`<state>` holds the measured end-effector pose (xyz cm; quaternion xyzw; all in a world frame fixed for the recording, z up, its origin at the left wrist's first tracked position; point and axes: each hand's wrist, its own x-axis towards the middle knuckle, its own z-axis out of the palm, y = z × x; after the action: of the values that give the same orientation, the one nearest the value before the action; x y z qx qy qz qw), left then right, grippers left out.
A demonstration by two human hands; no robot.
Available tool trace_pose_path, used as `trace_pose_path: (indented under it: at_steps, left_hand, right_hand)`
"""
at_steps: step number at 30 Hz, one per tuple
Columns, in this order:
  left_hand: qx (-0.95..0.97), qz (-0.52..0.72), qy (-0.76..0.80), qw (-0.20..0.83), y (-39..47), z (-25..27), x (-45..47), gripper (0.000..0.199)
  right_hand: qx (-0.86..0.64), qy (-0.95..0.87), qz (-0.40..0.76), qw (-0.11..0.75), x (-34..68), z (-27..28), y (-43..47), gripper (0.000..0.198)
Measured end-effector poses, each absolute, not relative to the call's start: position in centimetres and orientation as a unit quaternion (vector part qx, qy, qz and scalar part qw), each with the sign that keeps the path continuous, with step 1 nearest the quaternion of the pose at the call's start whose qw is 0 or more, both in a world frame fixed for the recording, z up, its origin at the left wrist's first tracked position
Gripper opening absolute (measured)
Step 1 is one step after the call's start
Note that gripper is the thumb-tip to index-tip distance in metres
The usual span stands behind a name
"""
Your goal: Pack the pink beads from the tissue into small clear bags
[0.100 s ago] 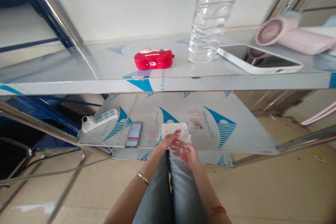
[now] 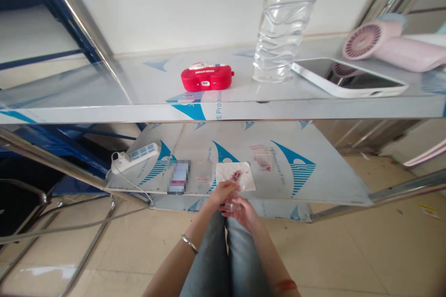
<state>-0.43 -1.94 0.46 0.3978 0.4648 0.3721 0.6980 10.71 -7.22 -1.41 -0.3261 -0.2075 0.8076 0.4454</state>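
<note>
I observe the person seated at the rack, both hands at the near edge of the white paper [image 2: 225, 171], which serves as reference here. The paper lies flat on the lower shelf [image 2: 334, 185], its longer side running left to right. On it sit small dark red pieces [image 2: 236, 176], in a cluster slanting from the near edge toward the far right corner.

The item in hand is a clear plastic bag [image 2: 232, 202], just on the person's side of the paper. Its long axis appears to run from the paper toward the lap; which end is the mouth I cannot tell. The left hand [image 2: 223, 193] has its fingertips closed on the bag's upper edge, beside the paper. The right hand [image 2: 246, 216] has its fingers curled around the lower part.

Left of the paper, just beside it, lies a flat clear packet [image 2: 203, 171]; past that, a phone [image 2: 179, 177], long axis pointing away from the person. Right of the paper: a packet with red contents [image 2: 263, 161].
</note>
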Motion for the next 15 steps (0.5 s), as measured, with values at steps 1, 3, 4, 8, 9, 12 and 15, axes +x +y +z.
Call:
trace_pose_path:
  at_steps: [1,3,4,8,9,12,15]
  left_hand:
    - [0.416,0.375,0.48,0.675,-2.3,0.7,-0.7,0.023]
    - [0.442,0.389,0.499,0.636,-2.6,1.2,-1.5,0.02]
    - [0.445,0.404,0.502,0.622,-2.6,1.5,-1.9,0.019]
    - [0.442,0.446,0.492,0.603,-2.5,2.7,-3.1,0.017]
    - [0.438,0.452,0.492,0.602,-2.5,2.9,-3.3,0.018]
    - [0.441,0.463,0.499,0.586,-2.5,3.4,-3.6,0.021]
    - [0.463,0.46,0.504,0.565,-2.7,3.8,-3.8,0.026]
  right_hand:
    - [-0.334,-0.223,0.805,0.438,10.3,-1.3,-7.5,0.031]
    - [-0.367,-0.255,0.782,0.434,9.9,-1.2,-7.8,0.03]
    - [-0.389,-0.27,0.764,0.437,9.9,-1.0,-7.8,0.028]
    - [-0.426,-0.3,0.717,0.464,9.9,-0.3,-7.7,0.022]
    - [-0.424,-0.304,0.715,0.465,9.9,-0.1,-7.7,0.023]
    - [-0.433,-0.329,0.711,0.446,9.8,0.3,-7.9,0.03]
    - [-0.443,-0.358,0.706,0.421,9.8,0.2,-8.0,0.041]
